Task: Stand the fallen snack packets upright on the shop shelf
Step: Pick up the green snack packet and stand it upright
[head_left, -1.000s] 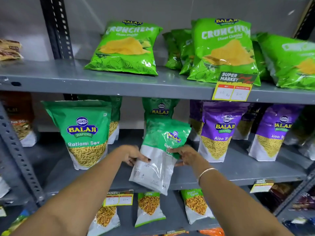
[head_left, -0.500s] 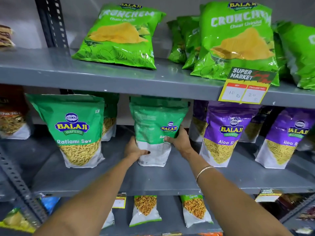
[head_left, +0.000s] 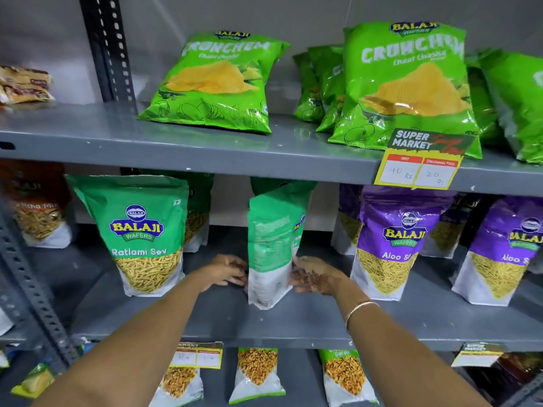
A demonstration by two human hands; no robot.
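Observation:
A green and white Ratlami Sev packet (head_left: 271,245) stands on end on the grey middle shelf (head_left: 293,321), turned so its back and side face me. My left hand (head_left: 227,271) touches its lower left edge and my right hand (head_left: 313,273) presses its lower right edge. Both hands hold the packet between them near its white base. Another green packet (head_left: 264,185) stands behind it, mostly hidden.
A Ratlami Sev packet (head_left: 141,236) stands to the left, purple Aloo Sev packets (head_left: 393,239) to the right. Green Crunchem bags (head_left: 217,83) lie on the upper shelf behind a price tag (head_left: 420,163). A slotted steel post (head_left: 23,283) runs down the left. Smaller packets (head_left: 257,374) stand below.
The packet went from tilted off the shelf's front edge to standing on the shelf, then turned sideways. Both hands slid down to its base.

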